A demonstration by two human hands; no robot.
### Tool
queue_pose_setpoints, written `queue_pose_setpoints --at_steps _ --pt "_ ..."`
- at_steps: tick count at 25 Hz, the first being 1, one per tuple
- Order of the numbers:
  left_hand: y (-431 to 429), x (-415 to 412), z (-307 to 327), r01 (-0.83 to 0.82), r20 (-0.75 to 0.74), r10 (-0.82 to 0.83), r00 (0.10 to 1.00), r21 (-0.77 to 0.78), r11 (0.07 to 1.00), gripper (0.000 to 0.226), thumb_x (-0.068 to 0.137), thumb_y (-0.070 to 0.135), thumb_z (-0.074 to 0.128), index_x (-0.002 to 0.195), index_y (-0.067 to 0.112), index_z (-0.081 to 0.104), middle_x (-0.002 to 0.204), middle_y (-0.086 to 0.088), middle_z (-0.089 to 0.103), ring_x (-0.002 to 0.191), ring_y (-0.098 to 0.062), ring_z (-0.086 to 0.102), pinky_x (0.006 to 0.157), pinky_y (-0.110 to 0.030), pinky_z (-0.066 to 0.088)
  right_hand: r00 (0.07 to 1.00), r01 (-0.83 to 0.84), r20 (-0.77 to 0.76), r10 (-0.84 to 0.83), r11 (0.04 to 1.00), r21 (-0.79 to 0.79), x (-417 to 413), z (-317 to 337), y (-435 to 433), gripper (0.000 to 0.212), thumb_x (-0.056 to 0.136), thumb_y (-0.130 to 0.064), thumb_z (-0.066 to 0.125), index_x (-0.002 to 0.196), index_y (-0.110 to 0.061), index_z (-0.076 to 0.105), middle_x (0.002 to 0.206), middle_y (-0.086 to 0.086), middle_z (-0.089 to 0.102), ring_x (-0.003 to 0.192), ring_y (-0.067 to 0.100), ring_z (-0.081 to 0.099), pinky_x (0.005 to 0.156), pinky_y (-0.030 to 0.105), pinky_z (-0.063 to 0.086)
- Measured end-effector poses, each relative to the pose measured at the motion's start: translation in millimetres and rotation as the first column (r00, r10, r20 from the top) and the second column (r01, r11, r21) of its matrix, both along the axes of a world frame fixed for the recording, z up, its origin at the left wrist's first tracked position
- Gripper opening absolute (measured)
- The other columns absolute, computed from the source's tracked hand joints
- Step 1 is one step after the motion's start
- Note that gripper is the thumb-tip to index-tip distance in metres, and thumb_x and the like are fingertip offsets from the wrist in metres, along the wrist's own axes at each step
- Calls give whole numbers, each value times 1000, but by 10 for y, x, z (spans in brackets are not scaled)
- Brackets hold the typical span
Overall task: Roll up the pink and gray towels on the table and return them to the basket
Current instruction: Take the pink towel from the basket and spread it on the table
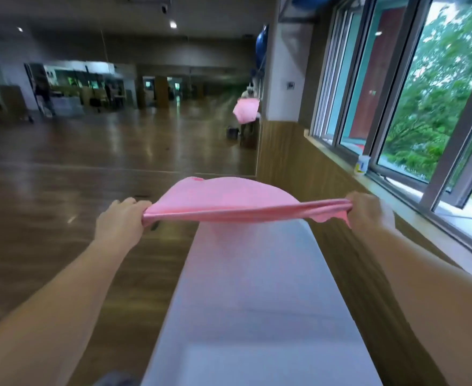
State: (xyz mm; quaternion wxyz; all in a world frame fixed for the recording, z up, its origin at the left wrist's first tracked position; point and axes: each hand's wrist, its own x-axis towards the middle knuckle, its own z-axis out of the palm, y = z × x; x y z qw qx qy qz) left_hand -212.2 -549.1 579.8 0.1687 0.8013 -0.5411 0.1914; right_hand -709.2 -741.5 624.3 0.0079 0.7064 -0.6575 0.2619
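Both hands hold the pink towel stretched in the air above the far end of the white desk. The left hand has its grip closed on one end, the right hand on the other; between the grips the cloth billows away from the person.

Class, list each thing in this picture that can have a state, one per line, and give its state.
pink towel: unrolled, held in the air above the table, stretched between both hands
left hand: closed on the towel's left end
right hand: closed on the towel's right end
table: nothing visibly lying on its top
window: cannot tell whether open or shut
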Motion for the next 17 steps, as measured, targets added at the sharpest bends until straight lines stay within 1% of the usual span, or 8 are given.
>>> queue_pose_setpoints --at_steps 2,4,6,8,11,12,15,17 --pt "202 -142 -490 -20 -46 24 999 89 996 35 78 10 61 97 39 67 93 -2 62 88 -35 62 67 -42 50 985 8 -171 5 997 79 -279 -530 244 21 84 -12 54 72 -28 62 73 -1 66 68 25 63 61 34 51" --pt "464 -289 -920 -43 -83 59 995 181 982 37 76 5 55 89 38 67 89 -1 62 87 -34 64 66 -40 50 961 31 -277 16 986 165 -584 -1020 545 25 87 -11 57 78 -33 65 81 -5 70 75 23 68 65 35 55" --pt "755 -432 -1277 -33 -122 64 990 246 969 44 76 2 51 98 35 71 94 0 65 90 -30 65 70 -41 53 939 53 -342 32 970 235 -846 -1431 899 29 88 -14 60 80 -41 62 82 -11 71 76 17 69 65 34 58" --pt "1014 -504 -1540 -6 -146 50 988 288 958 49 77 1 48 103 34 72 98 4 67 91 -25 64 72 -41 54 926 92 -376 16 959 269 -1061 -1736 1228 33 88 -17 62 73 -46 58 73 -15 67 69 12 66 59 32 56" --pt "1371 -578 -1711 47 -142 2 990 340 939 56 76 -1 46 111 34 71 101 7 68 88 -21 61 68 -39 54 925 133 -380 -15 949 284 -1201 -1786 1742 37 89 -17 60 69 -49 58 67 -18 59 65 8 58 53 29 51" --pt "1475 -603 -1709 66 -143 -20 990 325 943 60 75 -3 46 115 35 70 100 7 68 87 -22 61 66 -38 55 919 130 -393 -7 949 287 -1223 -1729 1923 34 91 -20 59 75 -50 62 69 -18 59 67 8 57 51 27 47" --pt "1741 -681 -1627 131 -103 -107 989 259 957 68 73 -7 48 118 39 69 98 9 71 84 -22 61 60 -34 51 956 158 -284 -79 951 267 -1294 -1530 2313 22 95 -32 56 94 -51 68 78 -11 54 67 9 52 49 24 32" --pt "1928 -740 -1554 185 -50 -178 983 263 947 68 72 -7 47 116 40 69 101 11 71 85 -21 58 58 -32 47 961 175 -250 -115 957 231 -1389 -1473 2528 17 95 -35 57 98 -46 70 85 -6 55 72 13 55 51 25 32"
